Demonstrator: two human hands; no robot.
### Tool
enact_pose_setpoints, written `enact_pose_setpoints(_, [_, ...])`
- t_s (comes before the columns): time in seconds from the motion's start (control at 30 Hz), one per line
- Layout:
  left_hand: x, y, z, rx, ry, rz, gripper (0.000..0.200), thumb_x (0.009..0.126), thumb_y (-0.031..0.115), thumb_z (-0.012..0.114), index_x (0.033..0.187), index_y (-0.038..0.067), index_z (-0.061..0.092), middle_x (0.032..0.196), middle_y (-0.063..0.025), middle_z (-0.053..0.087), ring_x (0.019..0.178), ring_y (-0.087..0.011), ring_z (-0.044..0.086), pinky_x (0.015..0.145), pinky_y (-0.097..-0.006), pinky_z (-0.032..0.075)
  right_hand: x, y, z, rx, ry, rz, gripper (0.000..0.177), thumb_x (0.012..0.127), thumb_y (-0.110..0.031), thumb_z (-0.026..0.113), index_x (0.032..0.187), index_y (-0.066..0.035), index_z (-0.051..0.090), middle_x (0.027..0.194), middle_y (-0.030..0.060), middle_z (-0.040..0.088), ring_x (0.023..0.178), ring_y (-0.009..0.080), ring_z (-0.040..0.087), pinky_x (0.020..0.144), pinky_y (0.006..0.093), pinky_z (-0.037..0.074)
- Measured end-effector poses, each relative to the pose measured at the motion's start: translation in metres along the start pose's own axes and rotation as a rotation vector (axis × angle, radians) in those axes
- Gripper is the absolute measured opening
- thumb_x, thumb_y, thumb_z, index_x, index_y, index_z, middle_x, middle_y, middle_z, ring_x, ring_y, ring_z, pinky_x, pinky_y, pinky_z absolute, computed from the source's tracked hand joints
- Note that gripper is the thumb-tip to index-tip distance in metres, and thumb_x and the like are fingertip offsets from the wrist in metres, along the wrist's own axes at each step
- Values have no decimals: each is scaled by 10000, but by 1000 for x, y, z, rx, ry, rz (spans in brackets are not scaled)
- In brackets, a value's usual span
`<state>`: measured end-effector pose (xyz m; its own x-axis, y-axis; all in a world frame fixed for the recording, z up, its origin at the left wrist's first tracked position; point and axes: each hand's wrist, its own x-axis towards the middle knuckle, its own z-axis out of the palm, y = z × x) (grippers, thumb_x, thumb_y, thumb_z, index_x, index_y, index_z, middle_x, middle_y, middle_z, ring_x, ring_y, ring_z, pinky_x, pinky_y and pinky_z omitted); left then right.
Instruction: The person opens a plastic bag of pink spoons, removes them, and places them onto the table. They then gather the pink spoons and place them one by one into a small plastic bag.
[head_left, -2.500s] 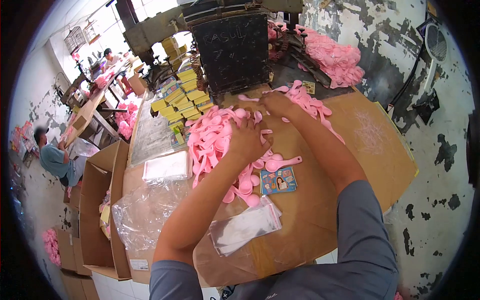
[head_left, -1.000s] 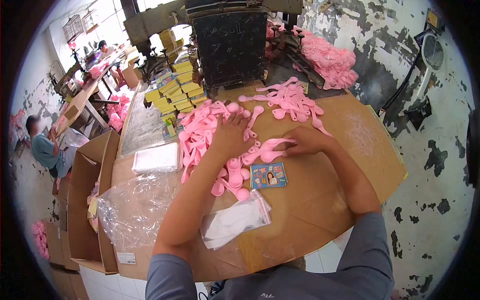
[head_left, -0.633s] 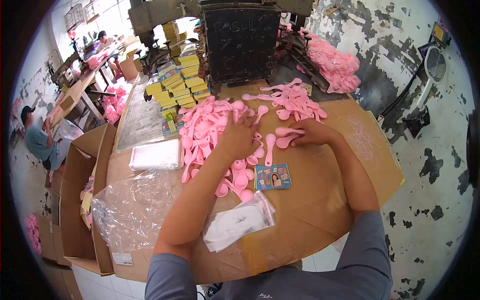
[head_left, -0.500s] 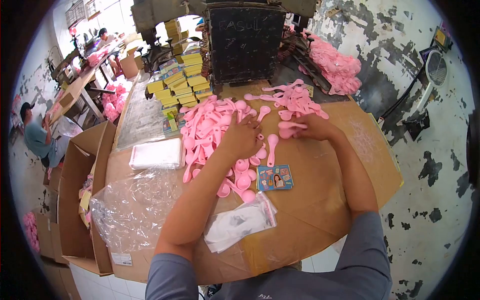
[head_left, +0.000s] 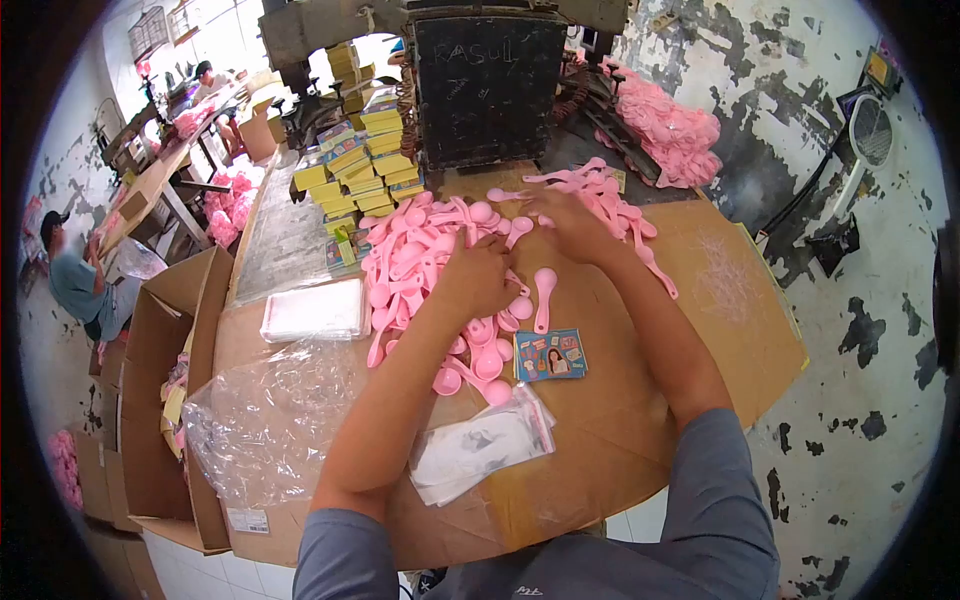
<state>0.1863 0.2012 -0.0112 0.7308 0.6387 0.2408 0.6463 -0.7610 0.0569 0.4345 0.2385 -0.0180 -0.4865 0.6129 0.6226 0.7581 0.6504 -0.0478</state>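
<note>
My left hand (head_left: 480,278) rests on the right side of a large heap of pink spoons (head_left: 410,250), its fingers bent over them; whether it grips one is unclear. Further back, my right hand (head_left: 568,225) reaches between this heap and a smaller pile of pink spoons (head_left: 605,195), with its fingertips near a spoon; its grip is hard to make out. One loose spoon (head_left: 543,298) lies on the cardboard between my forearms. Just below it sits a stack of blue printed cards (head_left: 550,355), and clear plastic sleeves (head_left: 480,445) lie nearer to me.
Stacks of yellow-edged cards (head_left: 365,165) stand at the back left, beside a black machine panel (head_left: 487,90). A white tray (head_left: 315,310) and clear plastic film (head_left: 270,420) lie left. An open carton (head_left: 165,400) stands beyond the edge. Two people sit at the far left.
My right hand has moved left and back, toward the large heap. A spoon now lies at the right edge of the smaller pile. My left hand has shifted slightly.
</note>
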Motion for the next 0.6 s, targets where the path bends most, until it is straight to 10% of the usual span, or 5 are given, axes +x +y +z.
enact_pose_setpoints(0.47, [-1,1,-5,-24,14,-50,661,805,342,701,1390,60,578,1361,-137,609,1324,-275,535,1177,-649,274,-13,-36,-49,476,-551,83,251,808,-157,783,1042,-82,735,1085,88,674,1115,315,575,971,446,459])
enact_pose_setpoints(0.6, [-1,-1,-5,22,-27,-43,688,802,362,700,1404,57,567,1386,-142,600,1347,-273,521,1183,-646,270,-22,12,-15,306,-289,73,239,778,-103,773,1013,-80,734,1070,95,673,1095,316,580,959,448,460])
